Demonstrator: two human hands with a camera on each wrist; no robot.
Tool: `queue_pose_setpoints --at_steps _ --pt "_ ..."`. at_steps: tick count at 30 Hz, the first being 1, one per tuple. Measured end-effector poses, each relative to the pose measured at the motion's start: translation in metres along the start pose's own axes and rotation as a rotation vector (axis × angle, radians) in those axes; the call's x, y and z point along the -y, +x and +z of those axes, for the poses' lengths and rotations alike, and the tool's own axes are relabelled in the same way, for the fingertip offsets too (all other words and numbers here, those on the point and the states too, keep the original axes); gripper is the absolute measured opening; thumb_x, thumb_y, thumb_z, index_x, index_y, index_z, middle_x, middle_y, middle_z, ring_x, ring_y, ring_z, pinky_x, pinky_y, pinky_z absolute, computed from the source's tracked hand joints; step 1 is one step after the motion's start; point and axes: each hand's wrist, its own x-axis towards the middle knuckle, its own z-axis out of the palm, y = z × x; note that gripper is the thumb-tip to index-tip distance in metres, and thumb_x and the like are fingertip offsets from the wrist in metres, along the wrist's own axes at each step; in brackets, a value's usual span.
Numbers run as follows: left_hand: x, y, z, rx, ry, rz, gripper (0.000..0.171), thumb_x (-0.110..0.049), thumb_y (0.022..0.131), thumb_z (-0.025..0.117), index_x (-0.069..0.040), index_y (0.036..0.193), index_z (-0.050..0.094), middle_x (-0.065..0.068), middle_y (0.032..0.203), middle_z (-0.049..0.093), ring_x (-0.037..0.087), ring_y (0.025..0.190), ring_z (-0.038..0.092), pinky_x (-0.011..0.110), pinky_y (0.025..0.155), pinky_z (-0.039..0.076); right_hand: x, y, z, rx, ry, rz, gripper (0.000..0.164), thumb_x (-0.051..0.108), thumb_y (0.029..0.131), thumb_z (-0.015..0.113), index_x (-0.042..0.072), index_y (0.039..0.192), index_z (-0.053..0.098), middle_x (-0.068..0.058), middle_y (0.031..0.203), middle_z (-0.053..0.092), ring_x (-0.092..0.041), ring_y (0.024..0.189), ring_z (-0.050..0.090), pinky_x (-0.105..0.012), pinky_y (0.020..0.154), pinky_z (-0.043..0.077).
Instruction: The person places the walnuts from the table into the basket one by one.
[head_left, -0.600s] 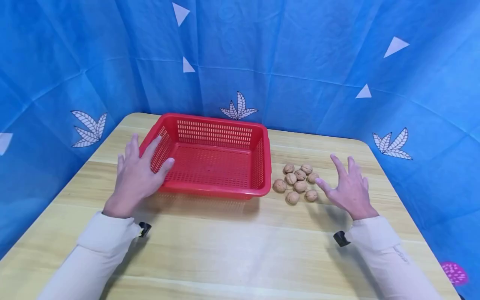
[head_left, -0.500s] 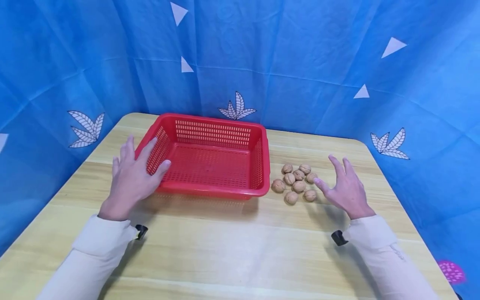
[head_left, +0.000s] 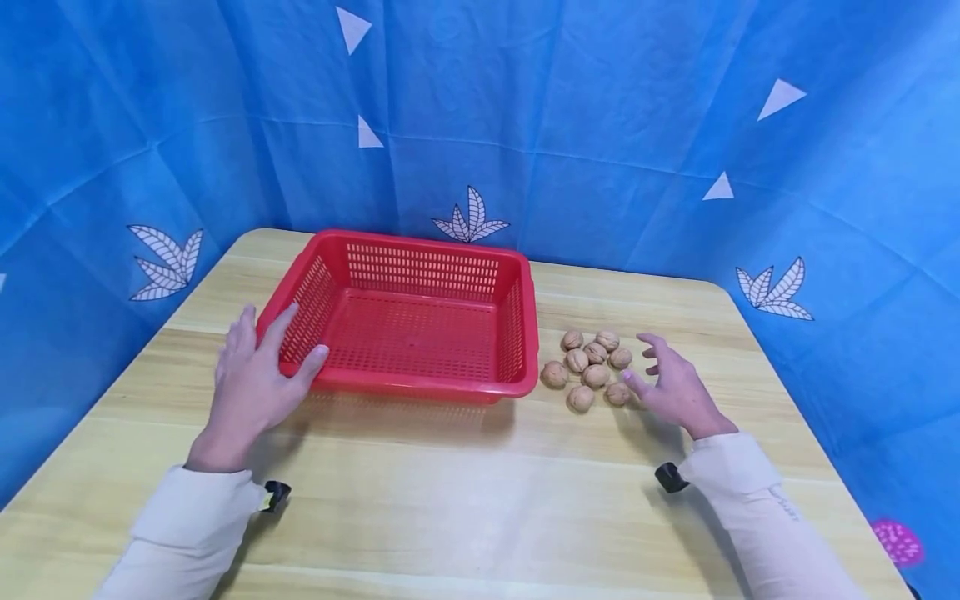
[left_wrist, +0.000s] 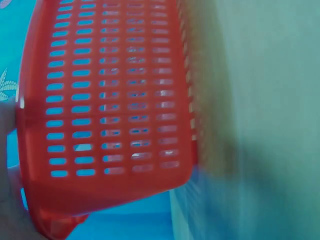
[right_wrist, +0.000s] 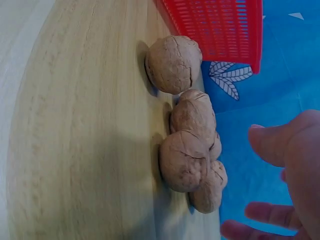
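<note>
A red plastic basket [head_left: 416,384] with slotted walls stands at the left half of the table, nothing inside it. My left hand [head_left: 253,387] is at its front left corner, thumb and fingers spread near the rim; whether it touches the rim is hard to tell. Several brown walnuts [head_left: 596,376] lie in a loose cluster to the right of the basket. Beside the cluster, on its right, my right hand [head_left: 673,390] hovers with loosely bent fingers and holds nothing. The right wrist view shows the thumb [right_wrist: 272,145] apart from the walnuts [right_wrist: 184,161].
The light wooden table [head_left: 420,500] has rounded back corners. A blue curtain [head_left: 615,100] with white leaf and triangle prints hangs behind it and along both sides. Small black devices sit at both wrists.
My right hand has come slightly left, closer to the walnuts, and its fingers have bent more. My left hand has drawn a little nearer and leftward. Basket and walnuts have stayed put.
</note>
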Motion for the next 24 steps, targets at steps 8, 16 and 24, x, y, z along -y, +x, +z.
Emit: queue_pose_setpoints --at_steps 8,16,24 --pt "-0.003 -0.006 0.006 -0.034 -0.041 -0.043 0.084 -0.038 0.09 0.065 -0.008 0.154 0.02 0.029 0.155 0.007 0.054 0.133 0.018 0.071 0.077 0.046 -0.001 0.005 0.012 0.063 -0.019 -0.013 0.06 0.03 0.094 0.064 -0.001 0.139 0.041 -0.028 0.125 0.054 -0.036 0.096 0.061 -0.051 0.079 0.052" --pt "-0.001 -0.01 0.002 -0.016 -0.03 -0.064 0.088 -0.038 0.088 0.068 -0.007 0.154 0.019 0.029 0.153 0.01 0.054 0.133 0.019 0.072 0.077 0.046 0.0 0.007 0.017 0.094 -0.063 -0.031 0.05 0.026 0.09 0.069 -0.005 0.125 0.055 -0.023 0.115 0.061 -0.027 0.086 0.061 -0.047 0.077 0.051" --pt "0.0 -0.01 0.002 -0.03 -0.044 -0.055 0.085 -0.04 0.089 0.066 -0.005 0.153 0.021 0.028 0.155 0.009 0.054 0.134 0.019 0.072 0.077 0.045 0.002 0.008 0.019 0.13 -0.063 -0.024 0.04 0.025 0.089 0.07 -0.003 0.116 0.06 -0.014 0.096 0.063 -0.023 0.082 0.061 -0.042 0.073 0.052"
